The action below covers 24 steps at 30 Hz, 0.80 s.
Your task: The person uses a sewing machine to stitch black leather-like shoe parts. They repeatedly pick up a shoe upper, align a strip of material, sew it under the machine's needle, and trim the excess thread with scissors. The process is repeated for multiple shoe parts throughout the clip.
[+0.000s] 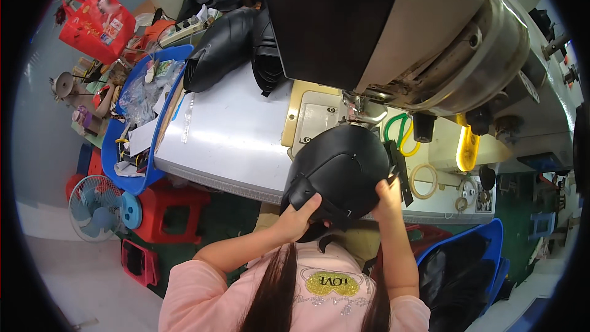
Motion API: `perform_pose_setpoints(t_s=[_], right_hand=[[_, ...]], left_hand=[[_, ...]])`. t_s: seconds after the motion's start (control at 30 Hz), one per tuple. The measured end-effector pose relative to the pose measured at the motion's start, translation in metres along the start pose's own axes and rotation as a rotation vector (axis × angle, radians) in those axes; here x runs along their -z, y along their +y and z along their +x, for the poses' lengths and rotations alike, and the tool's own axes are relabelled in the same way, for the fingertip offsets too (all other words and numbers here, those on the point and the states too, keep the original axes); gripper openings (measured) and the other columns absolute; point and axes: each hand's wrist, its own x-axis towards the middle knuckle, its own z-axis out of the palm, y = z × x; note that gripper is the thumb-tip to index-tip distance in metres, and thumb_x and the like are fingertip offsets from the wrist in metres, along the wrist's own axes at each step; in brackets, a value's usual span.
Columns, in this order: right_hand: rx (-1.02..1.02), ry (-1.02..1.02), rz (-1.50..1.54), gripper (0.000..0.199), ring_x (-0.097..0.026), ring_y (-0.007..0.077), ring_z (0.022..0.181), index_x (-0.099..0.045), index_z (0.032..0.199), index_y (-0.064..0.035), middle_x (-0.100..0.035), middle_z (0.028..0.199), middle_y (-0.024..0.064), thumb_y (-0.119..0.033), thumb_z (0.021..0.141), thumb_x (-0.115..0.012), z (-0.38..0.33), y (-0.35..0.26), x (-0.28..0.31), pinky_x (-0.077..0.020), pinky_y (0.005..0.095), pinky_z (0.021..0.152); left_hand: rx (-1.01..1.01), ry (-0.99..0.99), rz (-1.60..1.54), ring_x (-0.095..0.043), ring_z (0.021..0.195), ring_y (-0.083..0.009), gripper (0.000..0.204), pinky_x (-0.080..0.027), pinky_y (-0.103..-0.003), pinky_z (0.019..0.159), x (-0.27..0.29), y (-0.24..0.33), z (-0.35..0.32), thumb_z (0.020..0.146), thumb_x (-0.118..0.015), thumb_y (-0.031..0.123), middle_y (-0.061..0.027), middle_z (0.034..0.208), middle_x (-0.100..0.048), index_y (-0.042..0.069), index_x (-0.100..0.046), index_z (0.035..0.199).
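Note:
Both of my hands hold a rounded black leather shoe upper (341, 166) at the front edge of a grey sewing table (233, 135). My left hand (298, 216) grips its lower left rim. My right hand (388, 197) pinches its lower right edge beside a dangling black strap (399, 169). The piece's far end lies under the needle area (359, 107) of a large sewing machine (442, 43). My pink shirt and long hair fill the bottom of the picture.
More black leather uppers (227, 43) are piled at the back of the table. A blue tub (114, 154) of scraps and paper stands on the left, above a red stool (172, 209) and a small fan (98, 206). A blue bin (491, 233) of black pieces sits at lower right.

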Motion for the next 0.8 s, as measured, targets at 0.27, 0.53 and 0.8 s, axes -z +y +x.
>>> perform_pose_setpoints(t_s=[0.27, 0.53, 0.8], right_hand=[[0.652, 0.197, -0.848, 0.016, -0.044, 0.009, 0.062, -0.054, 0.087, 0.0024, -0.048, 0.076, 0.0054, -0.013, 0.084, -0.058, -0.039, 0.013, -0.023, -0.0366, 0.0208, 0.057], [0.035, 0.189, -0.544, 0.006, -0.054, 0.0055, 0.057, -0.056, 0.076, 0.0001, -0.057, 0.066, 0.0029, -0.001, 0.08, -0.061, -0.048, 0.007, -0.059, -0.0414, 0.0176, 0.053], [0.099, 0.197, -0.501, 0.014, -0.044, 0.0025, 0.05, -0.054, 0.069, -0.0019, -0.052, 0.059, -0.0011, -0.001, 0.081, -0.061, -0.043, 0.015, -0.056, -0.0338, 0.0174, 0.047]], left_hand=[[-0.41, 0.101, 0.083, -0.052, 0.106, -0.0195, 0.041, -0.041, -0.032, 0.093, -0.002, -0.011, -0.01, 0.097, -0.033, 0.026, -0.0115, 0.114, -0.053, -0.003, -0.038, 0.125], [-0.287, 0.085, -0.027, -0.052, 0.106, -0.0234, 0.052, -0.044, -0.038, 0.088, -0.003, -0.016, -0.003, 0.093, -0.038, 0.044, -0.0108, 0.121, -0.048, 0.008, -0.032, 0.13], [-0.326, 0.03, -0.055, -0.055, 0.099, -0.0185, 0.038, -0.047, -0.033, 0.083, -0.003, -0.024, -0.002, 0.088, -0.056, 0.018, -0.0063, 0.112, -0.054, 0.007, -0.042, 0.122]])
